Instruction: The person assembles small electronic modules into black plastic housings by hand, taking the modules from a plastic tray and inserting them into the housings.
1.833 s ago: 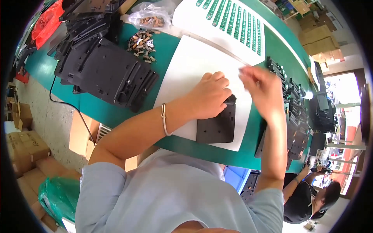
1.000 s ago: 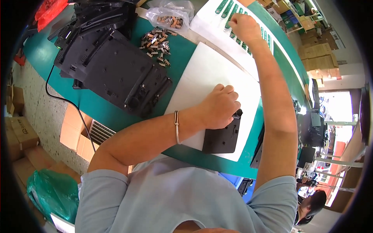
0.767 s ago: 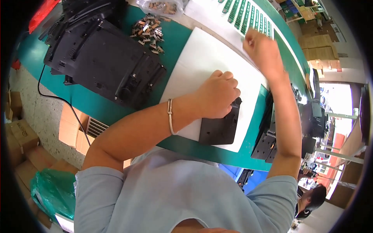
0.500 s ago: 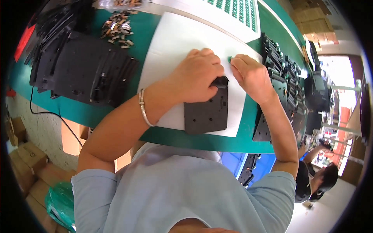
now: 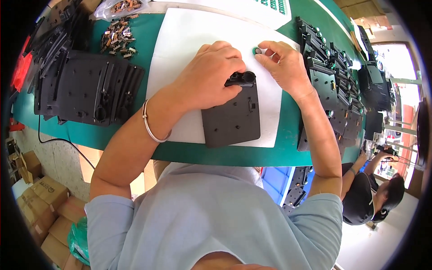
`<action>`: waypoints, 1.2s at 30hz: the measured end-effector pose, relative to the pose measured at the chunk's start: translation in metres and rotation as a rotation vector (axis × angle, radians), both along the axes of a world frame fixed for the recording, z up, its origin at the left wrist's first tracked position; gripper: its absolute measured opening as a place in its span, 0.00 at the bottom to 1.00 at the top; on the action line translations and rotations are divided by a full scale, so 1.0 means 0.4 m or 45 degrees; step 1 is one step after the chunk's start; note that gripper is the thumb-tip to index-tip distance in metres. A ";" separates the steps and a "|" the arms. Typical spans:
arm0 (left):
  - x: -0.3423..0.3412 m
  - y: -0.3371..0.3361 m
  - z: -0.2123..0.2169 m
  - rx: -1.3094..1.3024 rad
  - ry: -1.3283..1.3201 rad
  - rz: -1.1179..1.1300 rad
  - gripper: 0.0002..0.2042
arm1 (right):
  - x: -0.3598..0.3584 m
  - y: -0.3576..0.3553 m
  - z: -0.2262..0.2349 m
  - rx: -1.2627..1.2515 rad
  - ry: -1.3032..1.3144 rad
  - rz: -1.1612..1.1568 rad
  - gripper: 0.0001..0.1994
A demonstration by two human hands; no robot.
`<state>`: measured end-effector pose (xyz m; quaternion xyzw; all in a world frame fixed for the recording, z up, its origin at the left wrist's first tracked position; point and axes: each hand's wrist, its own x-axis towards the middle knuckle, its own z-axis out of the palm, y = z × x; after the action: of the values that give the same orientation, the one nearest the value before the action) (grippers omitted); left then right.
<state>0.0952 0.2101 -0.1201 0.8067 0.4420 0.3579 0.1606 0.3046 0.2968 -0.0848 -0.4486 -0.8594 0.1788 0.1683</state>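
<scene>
A flat black plastic panel (image 5: 230, 122) lies on a white sheet (image 5: 189, 33) in front of me. Across its far edge runs a raised black part with a round open end (image 5: 248, 77). My left hand (image 5: 209, 76) is closed around that raised part, its fingers hiding much of it. Just beyond and to the right, my right hand (image 5: 288, 67) pinches a small round green piece (image 5: 256, 51) between thumb and forefinger, apart from the panel.
Black panels (image 5: 81, 87) are stacked on the green table at left, near a pile of small metal-and-brown parts (image 5: 118, 38). A white tray (image 5: 252, 11) of green pieces stands at the back. Assembled panels (image 5: 324, 81) line the right; a person (image 5: 366, 193) sits beyond.
The panel's raised end has turned more into view under my left hand. My right hand has shifted slightly left and away, its fingers less bunched, with the green piece showing more.
</scene>
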 end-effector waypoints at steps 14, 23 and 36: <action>-0.016 0.011 -0.005 0.023 -0.049 -0.062 0.15 | 0.009 -0.062 0.073 -0.141 0.154 0.450 0.08; -0.027 0.020 0.001 -0.017 -0.048 -0.125 0.14 | -0.001 -0.066 0.047 -0.077 0.134 0.536 0.08; -0.028 0.021 0.001 -0.038 -0.047 -0.138 0.14 | -0.020 -0.070 0.090 -0.139 -0.031 0.473 0.07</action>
<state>0.0840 0.2185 -0.1199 0.8201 0.4000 0.3570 0.1998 0.2964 0.2687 -0.0489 -0.2926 -0.9185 0.2476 0.0974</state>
